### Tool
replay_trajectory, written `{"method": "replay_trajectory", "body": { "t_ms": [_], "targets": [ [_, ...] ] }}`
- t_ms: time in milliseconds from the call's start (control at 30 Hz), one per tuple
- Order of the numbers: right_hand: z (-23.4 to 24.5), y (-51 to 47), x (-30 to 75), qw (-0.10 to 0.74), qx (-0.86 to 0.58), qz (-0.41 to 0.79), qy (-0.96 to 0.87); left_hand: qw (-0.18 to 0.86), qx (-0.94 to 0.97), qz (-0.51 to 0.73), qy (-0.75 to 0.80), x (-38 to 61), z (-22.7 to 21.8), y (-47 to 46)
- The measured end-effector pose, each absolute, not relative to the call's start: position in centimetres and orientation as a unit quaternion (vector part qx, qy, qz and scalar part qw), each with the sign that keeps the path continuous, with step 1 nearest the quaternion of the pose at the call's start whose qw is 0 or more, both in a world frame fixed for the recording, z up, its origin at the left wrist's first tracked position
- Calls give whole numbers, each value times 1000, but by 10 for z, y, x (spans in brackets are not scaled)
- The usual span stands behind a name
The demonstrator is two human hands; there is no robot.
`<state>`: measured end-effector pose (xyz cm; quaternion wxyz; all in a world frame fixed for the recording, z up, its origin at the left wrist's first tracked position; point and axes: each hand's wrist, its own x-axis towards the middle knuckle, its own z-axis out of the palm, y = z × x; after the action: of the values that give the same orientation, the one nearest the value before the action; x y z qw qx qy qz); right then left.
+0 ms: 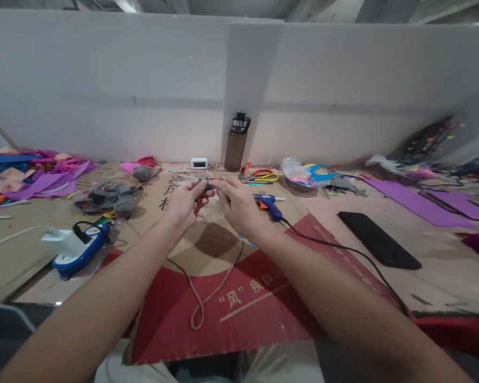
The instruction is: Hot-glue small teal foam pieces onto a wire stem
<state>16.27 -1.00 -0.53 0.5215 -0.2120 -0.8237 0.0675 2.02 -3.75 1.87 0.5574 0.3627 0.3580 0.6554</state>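
My left hand (187, 202) and my right hand (237, 205) meet above the cardboard. Between my left thumb and fingers is a small teal-and-dark piece (208, 185), too small to name. My right fingers are closed right beside it, and what they pinch is hidden. A grey yarn strand (197, 314) loops over the red printed cardboard (175, 319) below; its upper ends run up toward my hands. Just right of my right hand lies a blue glue gun (270, 206) with a black cord.
Grey yarn balls (124, 206) and a blue power strip (82, 250) are at left, near purple scraps (59, 183). A brown bottle (236, 143) stands by the wall. Yellow scissors (267, 177), a metal bowl (299, 183), a black phone (377, 239) and purple sheets (415, 202) lie right.
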Motion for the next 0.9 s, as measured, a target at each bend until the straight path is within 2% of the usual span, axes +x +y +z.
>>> {"method": "replay_trajectory", "body": {
  "t_ms": [367,767,900],
  "targets": [
    [-2,-10,165,542,-208,87,-809,560,388,651,334,17,15,-35],
    [2,-12,167,541,-221,58,-809,545,429,637,336,15,12,-33],
    [12,-8,187,531,-310,40,-787,516,425,648,364,16,14,-35]
  ]
}}
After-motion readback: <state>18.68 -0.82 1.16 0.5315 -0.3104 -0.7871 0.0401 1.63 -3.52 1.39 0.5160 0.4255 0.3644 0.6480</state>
